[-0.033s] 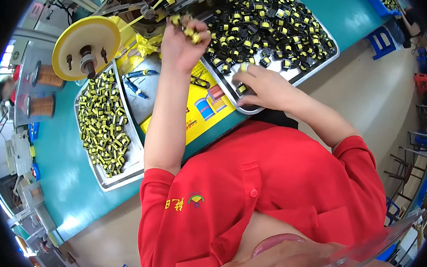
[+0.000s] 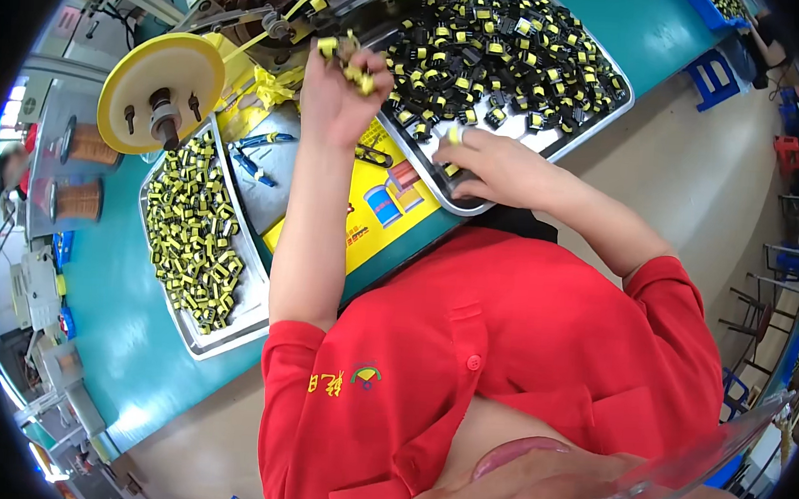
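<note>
My left hand (image 2: 340, 99) is raised beside the machine, its fingers curled around a few small yellow-and-black coil transformers (image 2: 328, 47). My right hand (image 2: 496, 168) reaches into the near corner of a metal tray (image 2: 515, 147), thumb and fingers bent around another transformer (image 2: 452, 169) low in the tray. A pale band shows on one right finger. Black-and-yellow transformers (image 2: 494, 47) are heaped over most of this tray. To the left, a second metal tray (image 2: 249, 281) holds many yellow-wrapped pieces (image 2: 195, 228).
A yellow-rimmed disc reel (image 2: 162, 89) stands at the machine (image 2: 290, 23). Blue-handled tools (image 2: 254, 163) lie on a grey plate between the trays. A yellow printed sheet (image 2: 369, 216) covers part of the green table (image 2: 112, 305). Copper wire spools (image 2: 80, 200) stand at far left.
My right thumb and fingers have drawn slightly closer around the transformer in the tray's corner. The fingers of my left hand have shifted a little around the pieces they hold.
</note>
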